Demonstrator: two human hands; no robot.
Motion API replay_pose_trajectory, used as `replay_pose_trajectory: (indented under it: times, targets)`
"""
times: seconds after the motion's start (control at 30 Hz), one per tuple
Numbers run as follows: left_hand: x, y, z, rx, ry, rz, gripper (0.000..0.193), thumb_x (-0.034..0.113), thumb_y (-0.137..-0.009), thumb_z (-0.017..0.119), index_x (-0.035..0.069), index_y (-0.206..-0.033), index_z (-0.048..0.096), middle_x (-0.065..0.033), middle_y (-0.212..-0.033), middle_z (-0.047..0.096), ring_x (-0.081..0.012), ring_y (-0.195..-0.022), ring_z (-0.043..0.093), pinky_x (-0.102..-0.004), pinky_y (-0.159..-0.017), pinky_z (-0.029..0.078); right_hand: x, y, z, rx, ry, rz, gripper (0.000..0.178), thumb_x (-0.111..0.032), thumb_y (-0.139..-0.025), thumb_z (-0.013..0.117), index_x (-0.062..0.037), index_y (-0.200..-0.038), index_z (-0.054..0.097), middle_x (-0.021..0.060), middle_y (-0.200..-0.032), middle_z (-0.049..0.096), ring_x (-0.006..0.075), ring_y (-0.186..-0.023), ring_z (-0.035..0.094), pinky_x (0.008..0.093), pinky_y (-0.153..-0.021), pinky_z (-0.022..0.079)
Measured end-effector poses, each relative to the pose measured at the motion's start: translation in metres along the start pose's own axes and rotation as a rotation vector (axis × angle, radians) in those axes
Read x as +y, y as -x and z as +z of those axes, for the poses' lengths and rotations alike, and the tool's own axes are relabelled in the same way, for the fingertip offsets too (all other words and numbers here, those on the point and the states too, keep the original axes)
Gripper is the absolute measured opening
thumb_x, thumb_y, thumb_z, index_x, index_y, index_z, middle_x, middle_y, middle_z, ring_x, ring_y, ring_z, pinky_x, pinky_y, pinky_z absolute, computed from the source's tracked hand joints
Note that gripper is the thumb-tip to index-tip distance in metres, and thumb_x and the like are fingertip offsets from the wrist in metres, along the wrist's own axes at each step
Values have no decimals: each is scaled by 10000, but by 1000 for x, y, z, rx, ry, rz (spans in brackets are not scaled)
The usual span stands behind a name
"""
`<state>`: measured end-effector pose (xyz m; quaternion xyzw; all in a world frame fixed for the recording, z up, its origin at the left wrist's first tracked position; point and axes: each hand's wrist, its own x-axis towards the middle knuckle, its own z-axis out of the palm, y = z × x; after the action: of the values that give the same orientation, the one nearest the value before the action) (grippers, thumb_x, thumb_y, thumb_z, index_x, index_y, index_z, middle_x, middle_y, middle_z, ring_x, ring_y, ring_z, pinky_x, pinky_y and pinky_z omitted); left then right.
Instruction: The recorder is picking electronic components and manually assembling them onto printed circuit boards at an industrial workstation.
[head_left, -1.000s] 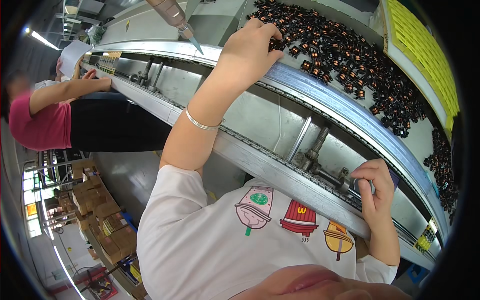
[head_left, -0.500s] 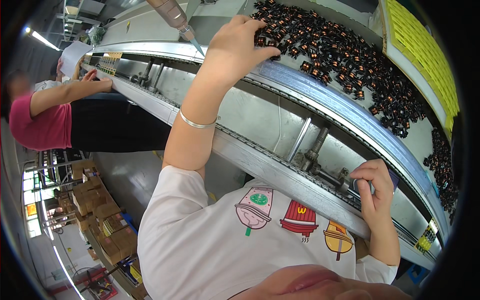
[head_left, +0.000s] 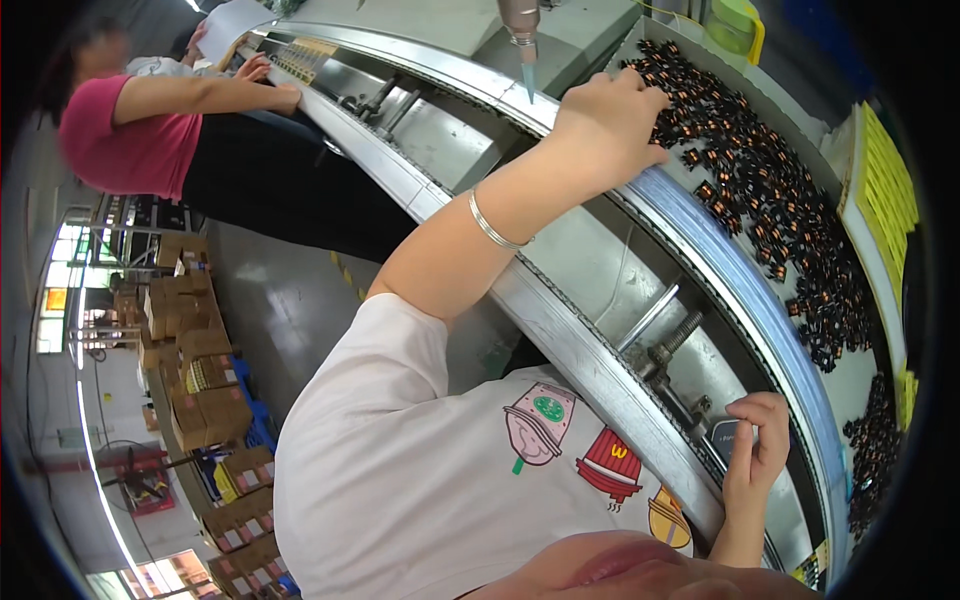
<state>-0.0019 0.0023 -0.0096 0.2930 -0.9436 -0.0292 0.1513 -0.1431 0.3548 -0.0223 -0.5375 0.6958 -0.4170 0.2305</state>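
Note:
My left hand [head_left: 612,125] reaches over the far rail to the near edge of a heap of small black parts with copper windings [head_left: 755,165]. Its thumb is spread away from the curled fingers, with nothing visible between them; whether the fingertips touch the parts I cannot tell. Low on the right, my right hand [head_left: 760,440] pinches a small dark flat piece with a light edge [head_left: 724,436] above the conveyor track. Most of that piece is hidden by the fingers. A dispensing nozzle with a teal tip [head_left: 527,75] points down just left of my left hand.
A metal conveyor rail [head_left: 590,370] runs diagonally before me, with a threaded rod [head_left: 680,338] across the track. Yellow strips [head_left: 885,190] lie at the right beyond the heap. A green bottle [head_left: 733,28] stands behind. A co-worker in a pink shirt [head_left: 130,135] works at the far left.
The view has turned, so the scene has shifted. My left hand remains at the heap's edge, its fingers now closer to the parts. My right hand still grips the dark flat piece, which shows more.

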Motion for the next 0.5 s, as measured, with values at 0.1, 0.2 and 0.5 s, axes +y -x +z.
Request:
replay_pose_trajectory:
  times: [0.1,0.2,0.5]
  targets:
    - [1,0,0,-21,-13,-12,547,359,-801,837,129,-1274,688,-105,-1195,661,-305,-1104,656,-401,-954,552,3,-1,1,7,6,-14,166,-135,-1005,572,-14,-945,669,119,-942,602,236,-897,580,328,-822,447]
    - [1,0,0,-29,-31,-12,552,367,-799,838,133,-1276,688,-100,-1187,661,-302,-1084,660,-398,-952,554,3,-2,2,10,4,-22,162,-130,-1003,571,-13,-947,668,118,-942,603,234,-894,579,328,-822,447]
    - [1,0,1,-29,-43,-3,556,379,-810,832,138,-1288,684,-95,-1188,657,-301,-1092,657,-402,-948,559,2,-3,3,32,14,-11,159,-140,-985,599,-18,-935,688,123,-936,621,257,-879,598,350,-793,468]
